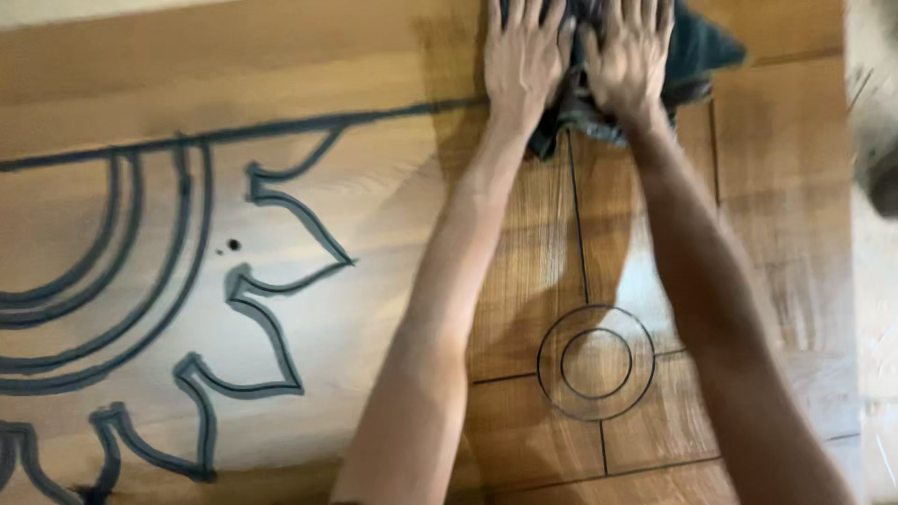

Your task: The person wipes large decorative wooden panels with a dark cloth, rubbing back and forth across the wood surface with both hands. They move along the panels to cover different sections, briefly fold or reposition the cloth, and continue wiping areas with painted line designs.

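Observation:
Both my arms reach far forward across a carved wooden panel [374, 215]. My left hand [522, 54] and my right hand [629, 51] lie flat side by side, fingers spread, pressing down on a dark grey cloth [697, 51] bunched at the panel's far edge. The cloth sticks out past my right hand and under both palms. The wood around the cloth looks darker and wet.
Dark-filled grooves form curved bands [103, 281] and pointed petal shapes [271, 281] on the panel's left. Thin lines and a double circle [596, 363] mark the right part. A pale rough floor [875, 281] runs along the right edge.

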